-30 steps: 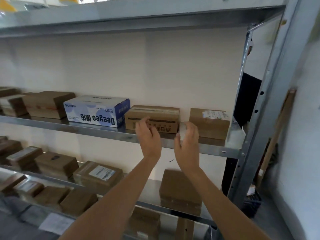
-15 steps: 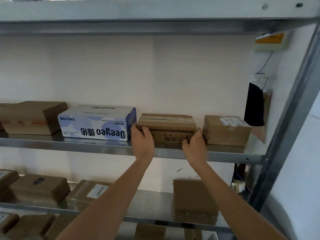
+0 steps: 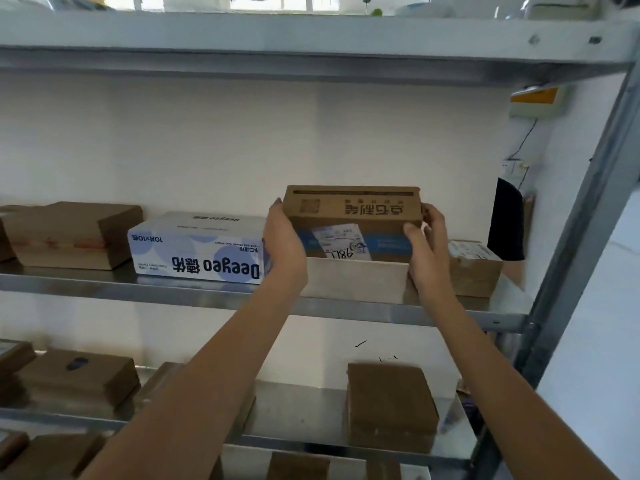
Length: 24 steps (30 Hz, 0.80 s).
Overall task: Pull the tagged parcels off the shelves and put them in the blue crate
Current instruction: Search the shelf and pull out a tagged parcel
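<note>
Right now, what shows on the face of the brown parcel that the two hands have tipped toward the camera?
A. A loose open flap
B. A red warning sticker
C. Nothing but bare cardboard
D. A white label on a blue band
D: the brown parcel, held between the left hand and the right hand, shows a white label with handwritten digits lying across a blue band.

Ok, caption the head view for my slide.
Both hands, left and right, tilt a labelled cardboard parcel off the metal shelf.
</note>
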Each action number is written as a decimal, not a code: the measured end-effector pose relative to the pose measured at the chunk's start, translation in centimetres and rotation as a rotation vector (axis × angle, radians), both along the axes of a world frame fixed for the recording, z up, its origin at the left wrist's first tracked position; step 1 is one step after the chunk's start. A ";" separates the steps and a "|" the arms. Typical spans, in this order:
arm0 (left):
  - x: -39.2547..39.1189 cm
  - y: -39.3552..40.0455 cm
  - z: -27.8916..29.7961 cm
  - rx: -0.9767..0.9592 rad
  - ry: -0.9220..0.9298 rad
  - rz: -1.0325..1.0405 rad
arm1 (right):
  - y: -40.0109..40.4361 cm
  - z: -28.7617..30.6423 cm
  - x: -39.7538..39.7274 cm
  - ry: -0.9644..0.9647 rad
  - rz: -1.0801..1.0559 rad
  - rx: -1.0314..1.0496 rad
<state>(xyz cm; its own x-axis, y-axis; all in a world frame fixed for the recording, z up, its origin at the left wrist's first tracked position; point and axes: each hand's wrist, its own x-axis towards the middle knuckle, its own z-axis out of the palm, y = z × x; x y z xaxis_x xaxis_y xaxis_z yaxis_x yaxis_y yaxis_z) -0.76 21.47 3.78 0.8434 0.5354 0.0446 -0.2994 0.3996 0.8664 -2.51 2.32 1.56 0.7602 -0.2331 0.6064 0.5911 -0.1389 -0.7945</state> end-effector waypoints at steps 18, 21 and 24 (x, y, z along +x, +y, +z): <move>-0.6 3.3 -0.1 0.216 0.048 -0.157 | -0.2 1.4 0.0 0.316 0.009 0.014; -1.1 3.0 -0.4 0.266 0.099 -0.184 | 0.6 1.9 -0.4 0.332 -0.062 -0.106; -1.4 3.0 -0.6 0.289 0.138 -0.215 | 0.8 2.0 -0.3 0.337 -0.109 -0.153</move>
